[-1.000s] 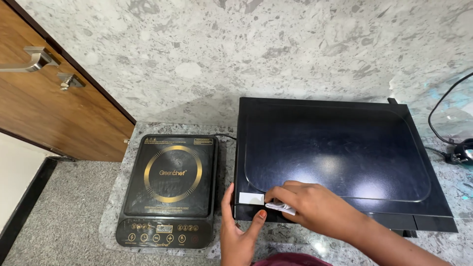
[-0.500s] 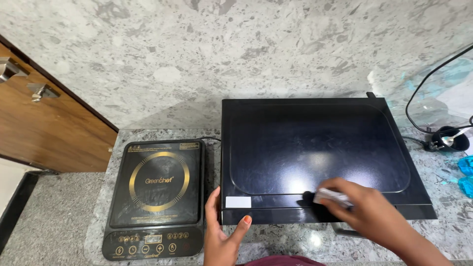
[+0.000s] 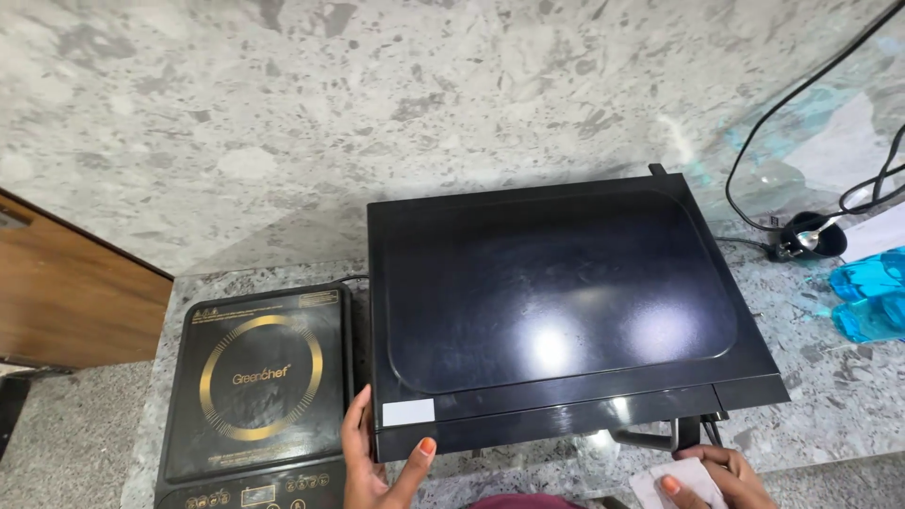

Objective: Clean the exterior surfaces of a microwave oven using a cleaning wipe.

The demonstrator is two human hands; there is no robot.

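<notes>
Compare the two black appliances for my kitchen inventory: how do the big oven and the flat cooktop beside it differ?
The black oven is far larger and stands taller than the low, flat induction cooktop. The oven's top is plain and glossy; the cooktop's surface carries a gold ring and a row of controls at its front edge. The left hand braces the oven's front corner; the cooktop is untouched. The right hand holds a white cloth below the oven. Both sit on the granite counter.

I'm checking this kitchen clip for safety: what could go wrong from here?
1. The black oven overhangs the counter edge; the left hand braces only one corner, so it might tip.
2. The power cords by the socket could snag.
3. The induction cooktop sits close beside it and may be bumped.
</notes>
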